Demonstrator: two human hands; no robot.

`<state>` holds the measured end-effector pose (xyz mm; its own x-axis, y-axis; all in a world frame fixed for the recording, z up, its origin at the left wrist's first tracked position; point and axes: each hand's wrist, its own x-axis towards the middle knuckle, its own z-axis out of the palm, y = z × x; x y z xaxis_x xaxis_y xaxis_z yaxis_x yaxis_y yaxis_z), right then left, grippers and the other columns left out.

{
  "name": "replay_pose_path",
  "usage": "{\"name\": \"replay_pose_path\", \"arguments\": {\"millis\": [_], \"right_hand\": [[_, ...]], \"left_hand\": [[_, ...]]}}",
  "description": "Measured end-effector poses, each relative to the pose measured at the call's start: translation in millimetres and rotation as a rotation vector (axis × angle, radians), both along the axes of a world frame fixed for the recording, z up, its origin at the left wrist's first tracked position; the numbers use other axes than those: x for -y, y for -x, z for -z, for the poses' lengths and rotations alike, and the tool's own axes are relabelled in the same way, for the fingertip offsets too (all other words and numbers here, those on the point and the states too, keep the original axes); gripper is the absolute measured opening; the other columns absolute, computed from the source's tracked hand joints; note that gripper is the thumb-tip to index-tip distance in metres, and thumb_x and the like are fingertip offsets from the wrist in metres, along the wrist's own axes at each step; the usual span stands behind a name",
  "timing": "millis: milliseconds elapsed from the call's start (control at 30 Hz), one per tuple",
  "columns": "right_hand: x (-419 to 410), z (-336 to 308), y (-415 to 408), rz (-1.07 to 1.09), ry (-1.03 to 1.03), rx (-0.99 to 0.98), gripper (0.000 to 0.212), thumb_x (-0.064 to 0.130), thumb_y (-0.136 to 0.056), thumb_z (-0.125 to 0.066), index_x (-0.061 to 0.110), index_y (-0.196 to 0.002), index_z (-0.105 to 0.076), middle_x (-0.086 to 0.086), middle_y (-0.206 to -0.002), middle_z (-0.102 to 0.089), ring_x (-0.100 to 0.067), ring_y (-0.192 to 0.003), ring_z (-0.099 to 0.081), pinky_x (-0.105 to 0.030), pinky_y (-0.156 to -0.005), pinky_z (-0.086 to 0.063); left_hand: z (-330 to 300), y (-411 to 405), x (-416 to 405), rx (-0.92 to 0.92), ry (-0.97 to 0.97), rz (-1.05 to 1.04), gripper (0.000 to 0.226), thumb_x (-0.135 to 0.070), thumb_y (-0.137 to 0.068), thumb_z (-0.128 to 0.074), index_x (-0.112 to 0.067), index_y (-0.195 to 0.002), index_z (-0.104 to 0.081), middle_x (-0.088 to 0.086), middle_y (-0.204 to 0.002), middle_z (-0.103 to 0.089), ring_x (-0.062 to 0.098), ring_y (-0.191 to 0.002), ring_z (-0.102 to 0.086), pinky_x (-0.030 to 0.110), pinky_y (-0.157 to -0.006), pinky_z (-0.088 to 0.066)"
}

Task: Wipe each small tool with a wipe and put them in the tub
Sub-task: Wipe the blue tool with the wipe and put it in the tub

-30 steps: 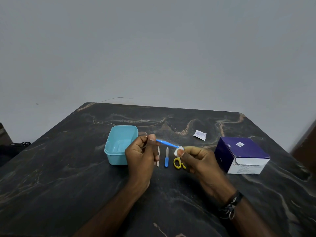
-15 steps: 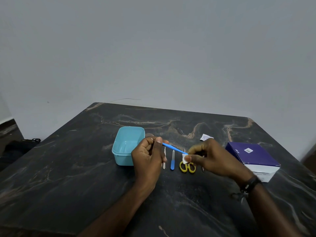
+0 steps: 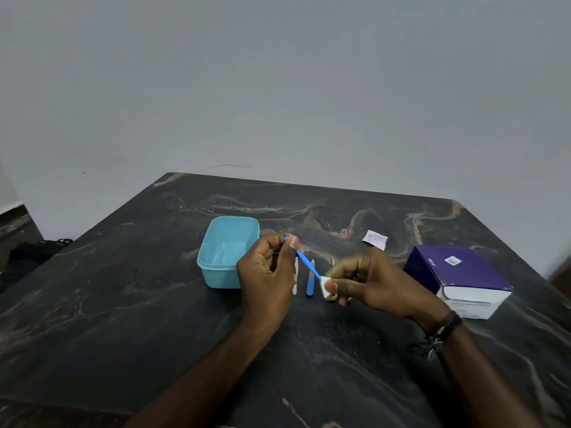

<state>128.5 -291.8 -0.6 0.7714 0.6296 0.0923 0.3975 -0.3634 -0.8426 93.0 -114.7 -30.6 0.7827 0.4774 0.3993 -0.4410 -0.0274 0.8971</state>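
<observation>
My left hand [image 3: 267, 273] pinches one end of a thin blue tool [image 3: 306, 262] above the dark table. My right hand [image 3: 367, 281] pinches a small white wipe [image 3: 324, 288] around the tool's lower tip. The empty light-blue tub [image 3: 227, 251] stands just left of my left hand. On the table below the hands lie a pale stick [image 3: 295, 278] and a blue-handled file [image 3: 310, 279]. A bit of yellow scissors [image 3: 333, 297] shows under my right fingers; the rest is hidden.
A purple and white box [image 3: 460, 278] stands at the right, close to my right wrist. A torn white wipe sachet [image 3: 374, 239] lies behind the hands. The marbled table [image 3: 123, 304] ends at a grey wall behind.
The wipe has slid down along the blue tool toward its tip, and the tool now tilts more steeply. The view has shifted, so things sit further right.
</observation>
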Motion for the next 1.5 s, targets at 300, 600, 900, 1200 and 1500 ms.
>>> {"name": "replay_pose_path", "arguments": {"millis": [300, 600, 900, 1200, 1500], "right_hand": [[-13.6, 0.3, 10.7, 0.005, -0.108, -0.047, 0.016, 0.014, -0.089, -0.067, 0.000, -0.087, -0.074, -0.015, -0.081, -0.073, -0.015, -0.063, -0.060, -0.020, -0.058, -0.050], [-12.9, 0.2, 14.2, -0.066, -0.016, -0.093, 0.017, 0.018, -0.090, -0.068, 0.002, -0.087, -0.075, -0.008, -0.082, -0.077, -0.018, -0.061, -0.062, -0.026, -0.060, -0.049], [-15.2, -1.3, 16.8, 0.012, -0.184, -0.185, 0.016, 0.014, -0.090, -0.065, -0.001, -0.090, -0.073, -0.015, -0.084, -0.075, -0.007, -0.055, -0.057, -0.016, -0.053, -0.045], [-14.9, -1.3, 18.9, -0.063, -0.094, -0.237, 0.014, 0.015, -0.088, -0.067, 0.002, -0.089, -0.075, -0.019, -0.087, -0.075, -0.015, -0.060, -0.057, -0.019, -0.055, -0.046], [-18.1, 1.1, 17.5, 0.037, -0.229, -0.213, 0.015, 0.016, -0.089, -0.067, 0.003, -0.089, -0.075, -0.032, -0.087, -0.070, -0.018, -0.055, -0.046, -0.018, -0.049, -0.040]], "left_hand": [[-0.5, 5.9, 2.1, 0.002, -0.019, 0.073, 0.005, -0.018, -0.088, -0.065, -0.017, -0.088, -0.069, 0.004, -0.076, -0.073, 0.006, -0.054, -0.062, 0.020, -0.051, -0.049], [-3.7, 8.0, 2.0, 0.008, 0.001, 0.065, 0.006, -0.023, -0.086, -0.066, -0.025, -0.081, -0.069, 0.005, -0.073, -0.073, 0.007, -0.053, -0.061, 0.019, -0.050, -0.048], [-1.2, 8.7, 4.0, 0.013, -0.086, 0.124, 0.008, -0.024, -0.086, -0.065, -0.025, -0.079, -0.069, 0.002, -0.075, -0.073, 0.019, -0.068, -0.071, 0.036, -0.062, -0.060], [-1.6, 9.2, 3.3, -0.003, -0.100, 0.140, 0.013, -0.018, -0.091, -0.062, -0.022, -0.080, -0.069, 0.000, -0.077, -0.073, 0.010, -0.069, -0.070, 0.023, -0.059, -0.056], [-1.2, 11.1, 5.1, 0.003, -0.121, 0.149, 0.011, -0.019, -0.089, -0.064, -0.018, -0.081, -0.070, 0.003, -0.075, -0.073, 0.016, -0.064, -0.070, 0.031, -0.056, -0.059]]}}
